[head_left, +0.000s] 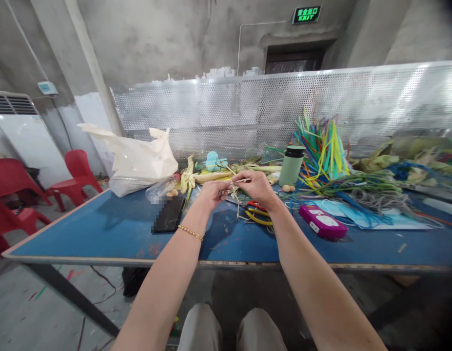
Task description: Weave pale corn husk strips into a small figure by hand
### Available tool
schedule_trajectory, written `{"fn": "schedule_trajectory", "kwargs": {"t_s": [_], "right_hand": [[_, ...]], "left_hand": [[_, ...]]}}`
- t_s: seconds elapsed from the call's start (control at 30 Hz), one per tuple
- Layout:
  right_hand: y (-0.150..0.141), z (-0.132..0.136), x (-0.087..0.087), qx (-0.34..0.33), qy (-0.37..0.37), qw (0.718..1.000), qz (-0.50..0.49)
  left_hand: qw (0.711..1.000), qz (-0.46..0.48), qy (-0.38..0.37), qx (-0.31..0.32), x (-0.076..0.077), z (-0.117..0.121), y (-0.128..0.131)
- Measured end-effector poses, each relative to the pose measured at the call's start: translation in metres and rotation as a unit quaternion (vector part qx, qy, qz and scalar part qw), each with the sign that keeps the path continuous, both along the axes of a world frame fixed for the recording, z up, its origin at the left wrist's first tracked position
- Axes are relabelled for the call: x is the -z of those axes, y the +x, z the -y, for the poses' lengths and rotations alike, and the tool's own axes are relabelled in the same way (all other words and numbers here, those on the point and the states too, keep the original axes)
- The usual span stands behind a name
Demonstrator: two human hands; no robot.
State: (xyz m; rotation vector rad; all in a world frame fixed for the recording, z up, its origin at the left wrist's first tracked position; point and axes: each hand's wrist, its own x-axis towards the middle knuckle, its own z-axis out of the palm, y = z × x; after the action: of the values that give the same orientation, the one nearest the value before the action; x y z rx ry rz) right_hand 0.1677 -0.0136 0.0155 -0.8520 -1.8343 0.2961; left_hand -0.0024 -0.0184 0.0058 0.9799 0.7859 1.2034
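Observation:
Over the table's middle, my left hand (pixel 212 193) and my right hand (pixel 255 187) meet with fingers closed on a small knotted piece of pale corn husk (pixel 233 189). Thin ends of it dangle below the fingertips. My right hand pinches a pale strand that leads into the knot; the fingers partly hide the piece. Just under my right wrist lie scissors with yellow and red handles (pixel 258 214). Loose husks (pixel 211 176) are spread behind my hands. A black phone (pixel 170 215) rests left of my left forearm.
On the blue table (pixel 101 234) stand a white plastic bag (pixel 141 158), a clear bottle (pixel 162 189), a green flask (pixel 292 165) with small wooden balls before it, a purple box (pixel 323 222) and bundles of coloured strips (pixel 328 151). Red chairs (pixel 79 173) are at left.

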Motion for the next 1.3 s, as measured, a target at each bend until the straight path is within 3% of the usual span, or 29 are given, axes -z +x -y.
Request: {"fn": "schedule_trajectory", "kwargs": {"t_s": [0.3,0.53,0.87,0.97,1.07,1.17,1.3], "right_hand": [[0.003,-0.002,0.002,-0.006,0.018,1.000,0.012],[0.003,-0.002,0.000,0.033,0.026,0.998,0.037],[0.011,-0.007,0.007,0.217,-0.040,0.971,0.092],[0.011,-0.005,0.003,0.265,0.012,0.964,0.036],[0.004,-0.001,0.000,0.187,0.093,0.978,0.006],[-0.006,0.003,0.002,0.081,0.123,0.985,0.092],[-0.016,0.007,0.008,0.050,0.153,0.968,0.190]], "left_hand": [[1.000,-0.008,-0.017,-0.024,0.002,-0.004,-0.002],[0.998,0.000,-0.032,-0.051,0.002,-0.007,-0.003],[0.996,0.004,-0.041,-0.084,0.001,-0.005,-0.003],[0.993,0.002,-0.045,-0.109,0.000,-0.005,-0.002],[0.990,-0.002,-0.047,-0.132,0.000,-0.007,-0.002],[0.990,0.004,-0.050,-0.132,0.000,-0.008,-0.001],[0.991,0.021,-0.059,-0.120,0.002,-0.011,-0.003]]}}
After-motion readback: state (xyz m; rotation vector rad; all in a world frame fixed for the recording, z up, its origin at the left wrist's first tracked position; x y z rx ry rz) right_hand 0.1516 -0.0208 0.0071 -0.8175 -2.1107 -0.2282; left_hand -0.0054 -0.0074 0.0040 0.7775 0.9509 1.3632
